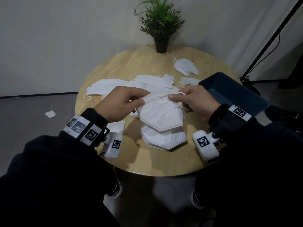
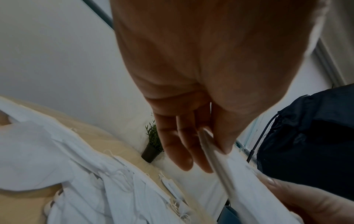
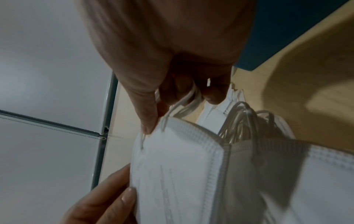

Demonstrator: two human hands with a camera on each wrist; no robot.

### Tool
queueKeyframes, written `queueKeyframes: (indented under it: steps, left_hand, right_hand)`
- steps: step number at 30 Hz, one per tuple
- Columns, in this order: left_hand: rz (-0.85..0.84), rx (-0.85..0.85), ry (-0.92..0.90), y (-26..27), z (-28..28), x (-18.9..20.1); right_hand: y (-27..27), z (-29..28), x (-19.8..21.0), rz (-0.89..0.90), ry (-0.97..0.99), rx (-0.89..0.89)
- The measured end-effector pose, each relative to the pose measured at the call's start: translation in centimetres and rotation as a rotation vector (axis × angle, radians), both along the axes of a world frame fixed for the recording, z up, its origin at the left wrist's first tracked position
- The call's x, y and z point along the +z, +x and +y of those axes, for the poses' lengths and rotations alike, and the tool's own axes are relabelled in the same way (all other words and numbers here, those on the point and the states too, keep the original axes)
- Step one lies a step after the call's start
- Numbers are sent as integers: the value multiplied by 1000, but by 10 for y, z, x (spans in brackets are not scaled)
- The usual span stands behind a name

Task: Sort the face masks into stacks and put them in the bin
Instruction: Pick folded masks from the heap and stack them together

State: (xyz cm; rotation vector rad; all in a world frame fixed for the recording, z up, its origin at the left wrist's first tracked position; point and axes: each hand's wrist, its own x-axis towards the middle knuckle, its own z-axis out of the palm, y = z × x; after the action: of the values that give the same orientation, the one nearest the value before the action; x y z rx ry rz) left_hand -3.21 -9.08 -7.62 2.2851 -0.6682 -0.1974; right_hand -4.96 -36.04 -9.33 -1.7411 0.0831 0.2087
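Both hands hold one white folded face mask [image 1: 161, 112] just above a neat stack of the same folded masks [image 1: 164, 139] near the table's front. My left hand [image 1: 142, 98] pinches the mask's left edge between thumb and fingers. Along the top right edge, my right hand [image 1: 176, 95] pinches the mask with an ear loop caught in its fingers. The right wrist view shows that mask [image 3: 182, 174] under the right hand [image 3: 178, 112]. The left hand [image 2: 208, 154] grips the mask's edge [image 2: 239, 189]. A dark blue bin [image 1: 232, 86] stands at the right.
A loose pile of flat white masks [image 1: 131, 86] lies mid-table behind the hands. More masks [image 1: 185, 66] lie at the back right, and one [image 1: 116, 126] by my left wrist. A potted plant [image 1: 161, 27] stands at the far edge. The round wooden table [image 1: 147, 159] ends close to me.
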Motion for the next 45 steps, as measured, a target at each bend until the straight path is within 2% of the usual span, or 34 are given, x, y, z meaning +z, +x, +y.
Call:
queueKeyframes:
  steps: [4, 7, 9, 12, 14, 17, 19, 30, 37, 39, 41, 43, 45]
  left_hand:
    - [27, -10, -6, -4, -4, 1]
    - [47, -16, 56, -6, -3, 0]
    - [78, -32, 118, -7, -1, -1]
    - [148, -52, 115, -9, -1, -7]
    - [177, -64, 122, -11, -5, -12]
    - [241, -97, 156, -15, -10, -21]
    - [256, -90, 145, -16, -12, -27]
    - [89, -41, 250, -19, -17, -31]
    - [63, -11, 316, -19, -16, -30]
    - [97, 2, 342, -15, -15, -33]
    - [152, -10, 395, -11, -16, -37]
    - [251, -33, 440, -10, -19, -42]
    - [360, -48, 461, -9, -21, -46]
  right_hand:
    - [0, -3, 0, 51, -14, 25]
    - [1, -9, 1, 152, 26, 34]
    - [3, -16, 2, 203, 128, -52]
    - [9, -28, -1, 247, 251, -249]
    - [8, -27, -5, 267, 193, -249]
    - [0, -18, -12, 288, 6, -109]
    - [-4, -17, -14, 284, -43, -78]
    - [-4, -21, -19, 252, -152, -74]
    - [-6, -24, -20, 206, -125, -186]
    - [-15, -27, -16, 266, -144, -214]
    - [-26, -32, -15, 420, -177, -128]
    - [-40, -31, -16, 566, -229, 83]
    - [-48, -23, -21, 546, -348, 265]
